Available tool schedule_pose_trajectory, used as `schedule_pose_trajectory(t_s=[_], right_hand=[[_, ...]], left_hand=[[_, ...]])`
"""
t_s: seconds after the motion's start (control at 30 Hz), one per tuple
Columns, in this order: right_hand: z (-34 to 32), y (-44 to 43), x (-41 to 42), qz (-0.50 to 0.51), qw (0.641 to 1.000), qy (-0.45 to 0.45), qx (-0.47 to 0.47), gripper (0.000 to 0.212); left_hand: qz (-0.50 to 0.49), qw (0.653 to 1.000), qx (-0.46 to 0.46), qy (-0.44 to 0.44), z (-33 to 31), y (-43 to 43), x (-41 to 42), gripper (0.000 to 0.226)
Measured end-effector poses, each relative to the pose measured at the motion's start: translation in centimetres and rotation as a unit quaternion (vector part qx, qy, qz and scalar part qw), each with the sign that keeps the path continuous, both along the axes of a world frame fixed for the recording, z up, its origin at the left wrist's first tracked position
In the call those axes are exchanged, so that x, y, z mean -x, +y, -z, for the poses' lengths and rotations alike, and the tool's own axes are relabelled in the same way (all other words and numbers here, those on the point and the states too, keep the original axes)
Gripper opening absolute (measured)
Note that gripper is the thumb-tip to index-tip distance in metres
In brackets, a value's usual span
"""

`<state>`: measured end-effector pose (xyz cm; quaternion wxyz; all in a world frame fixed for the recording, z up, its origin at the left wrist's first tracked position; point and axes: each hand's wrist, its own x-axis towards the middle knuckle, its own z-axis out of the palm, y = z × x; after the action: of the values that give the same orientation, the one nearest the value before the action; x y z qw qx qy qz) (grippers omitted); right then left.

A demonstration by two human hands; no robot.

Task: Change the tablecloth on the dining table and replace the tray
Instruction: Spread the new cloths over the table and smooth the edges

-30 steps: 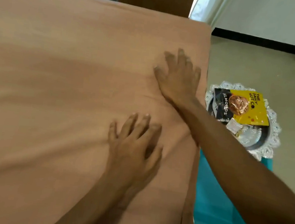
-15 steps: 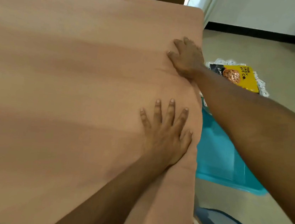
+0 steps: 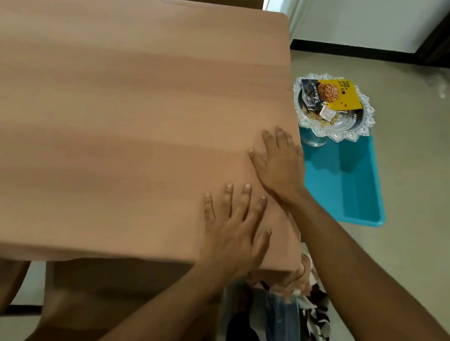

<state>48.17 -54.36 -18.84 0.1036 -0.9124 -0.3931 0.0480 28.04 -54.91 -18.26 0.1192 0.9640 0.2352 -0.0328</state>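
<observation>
Pressing flat on the tablecloth (image 3: 117, 117) near its right edge — left hand (image 3: 234, 234) and right hand (image 3: 281, 166), fingers straight, gripping nothing.

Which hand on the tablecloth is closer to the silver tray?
The right hand, flat near the right edge of the tablecloth; the left hand rests back by the near edge.

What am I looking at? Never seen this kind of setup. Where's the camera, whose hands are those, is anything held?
There is no robot here. A person wears one wide-angle camera on the head, and it looks down at their own two hands. A brown tablecloth is spread over the whole surface in front of them. The left hand and the right hand both lie flat on it near its right edge, with fingers straight. Neither holds anything. Lower down, to the right, a silver tray carrying snack packets sits on the far end of a teal plastic container.
</observation>
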Motion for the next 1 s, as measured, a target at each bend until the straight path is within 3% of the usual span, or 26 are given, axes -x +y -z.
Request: schedule_pose_trajectory(t_s=[0.13,0.27,0.33,0.43,0.6,1.0], right_hand=[[0.0,-4.2,2.3,0.031,0.997,0.058,-0.029,0.067],[0.6,-9.8,6.2,0.045,0.992,0.103,-0.064,0.065],[0.6,-11.6,8.0,0.073,0.991,0.095,-0.051,0.063],[0.0,-10.7,9.7,0.083,0.994,0.039,-0.053,0.062],[-0.5,-6.2,10.1,0.042,0.998,0.04,-0.031,0.059],[0.3,-9.1,7.7,0.081,0.99,0.107,-0.044,0.065]], left_hand=[[0.083,0.996,0.032,0.009,-0.5,-3.5,1.0,0.066],[0.146,0.984,0.075,-0.067,-1.6,-3.1,3.6,0.042],[0.121,0.981,0.065,-0.137,-2.5,-0.5,4.9,0.031],[0.029,0.983,0.012,-0.183,-2.9,5.1,5.1,0.042],[-0.043,0.998,-0.002,0.037,-1.1,9.9,5.0,0.063],[-0.047,0.998,-0.007,0.048,-0.5,5.8,2.7,0.067]])
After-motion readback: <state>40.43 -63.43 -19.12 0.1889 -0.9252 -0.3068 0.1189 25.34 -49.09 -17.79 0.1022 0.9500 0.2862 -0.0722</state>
